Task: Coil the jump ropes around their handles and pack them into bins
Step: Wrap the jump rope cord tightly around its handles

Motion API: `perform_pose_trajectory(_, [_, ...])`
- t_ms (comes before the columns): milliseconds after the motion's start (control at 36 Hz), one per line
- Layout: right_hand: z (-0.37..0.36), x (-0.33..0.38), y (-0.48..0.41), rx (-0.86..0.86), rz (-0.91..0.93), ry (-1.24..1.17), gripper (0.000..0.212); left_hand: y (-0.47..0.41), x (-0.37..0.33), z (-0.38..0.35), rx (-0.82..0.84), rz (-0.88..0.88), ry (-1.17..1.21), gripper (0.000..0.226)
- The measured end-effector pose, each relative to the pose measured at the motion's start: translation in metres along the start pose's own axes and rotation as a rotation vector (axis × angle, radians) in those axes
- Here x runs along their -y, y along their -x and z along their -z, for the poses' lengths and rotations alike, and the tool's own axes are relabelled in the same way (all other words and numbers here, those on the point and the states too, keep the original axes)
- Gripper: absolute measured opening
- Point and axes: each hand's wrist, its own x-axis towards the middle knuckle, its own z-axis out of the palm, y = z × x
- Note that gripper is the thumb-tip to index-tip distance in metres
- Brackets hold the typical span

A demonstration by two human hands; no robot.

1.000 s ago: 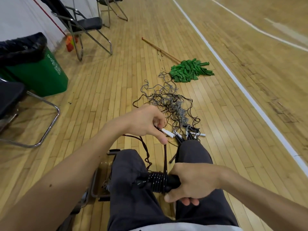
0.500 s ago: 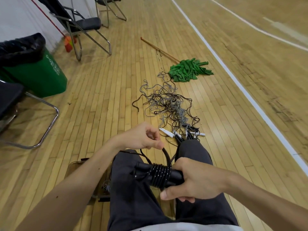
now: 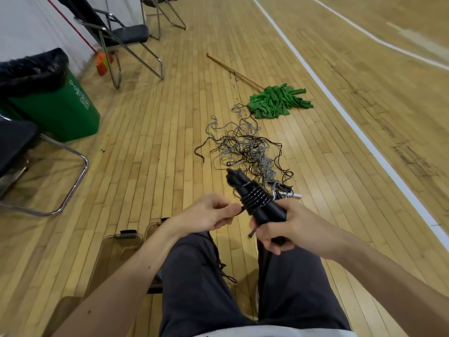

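My right hand [image 3: 286, 227] grips the handles [image 3: 257, 200]; left fingers [image 3: 228, 211] pinch the rope end [image 3: 241, 209], which I should tuck snugly under the coils.

handles [image 3: 261, 203] black | tangled ropes [image 3: 245, 152] black, grey | mop head [image 3: 277, 102] green | bin [image 3: 60, 110] green

Black handles [image 3: 257, 198], rope-wrapped, tilt toward upper left at frame centre; tangled jump ropes [image 3: 245, 149] (black and grey) sprawl above; clear bins [image 3: 116, 251] lower left.
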Motion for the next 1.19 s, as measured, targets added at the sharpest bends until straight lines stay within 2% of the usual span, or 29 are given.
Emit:
perform_pose_trajectory(167, [0.015,-0.006,-0.007,-0.094,-0.055,-0.167,0.026,0.000,-0.004,-0.012,-0.020,-0.022,0.016,0.054])
perform_pose_trajectory(278, [0.024,-0.015,-0.011,-0.171,-0.153,-0.207,0.011,0.004,-0.010,-0.018,-0.011,-0.062,-0.014,0.053])
perform_pose_trajectory(389, [0.028,-0.025,-0.014,-0.218,-0.182,-0.175,0.009,0.010,-0.022,-0.025,0.056,-0.128,-0.096,0.046])
perform_pose_trajectory(556, [0.030,-0.025,-0.016,-0.294,-0.188,-0.097,0.017,0.010,-0.022,-0.023,0.035,-0.117,-0.103,0.041])
perform_pose_trajectory(722, [0.027,-0.017,-0.016,-0.454,-0.099,-0.064,0.034,0.012,-0.015,-0.028,0.035,-0.062,0.018,0.034])
perform_pose_trajectory(806, [0.031,-0.011,-0.019,-0.617,0.012,0.064,0.032,0.008,-0.012,-0.028,0.049,-0.018,0.139,0.024])
perform_pose_trajectory(889, [0.038,-0.010,-0.020,-0.709,0.069,0.251,0.025,0.005,-0.008,-0.030,0.055,0.030,0.160,0.022])
perform_pose_trajectory(1000, [0.040,-0.018,-0.022,-0.769,0.112,0.484,0.019,0.003,-0.005,-0.036,0.064,0.066,0.105,0.023])
perform_pose_trajectory(1083, [0.044,-0.022,-0.023,-0.800,0.113,0.525,0.017,0.003,-0.007,-0.041,0.013,0.076,-0.003,0.023])
perform_pose_trajectory(1194, [0.050,-0.027,-0.023,-0.776,0.090,0.538,0.016,0.010,-0.017,-0.051,-0.102,-0.027,-0.481,0.024])
